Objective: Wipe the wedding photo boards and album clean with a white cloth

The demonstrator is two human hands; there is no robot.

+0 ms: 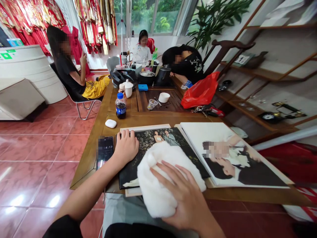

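My right hand grips a wad of white, fluffy cloth or cotton, its fingers spread over the top. The wad covers the lower middle and right of a dark wedding photo panel, on which a couple stands among foliage. At that panel's upper left, my left hand lies flat with its fingers over the edge, holding nothing. Beneath the panel, pale board edges show. To the right lies a light wedding photo panel picturing two people close together.
Left of the panels are a phone, a white earbud case and a cola bottle. Farther back stand a white cup, a red plastic bag and keys. Three people sit around the wooden table. Shelves stand right.
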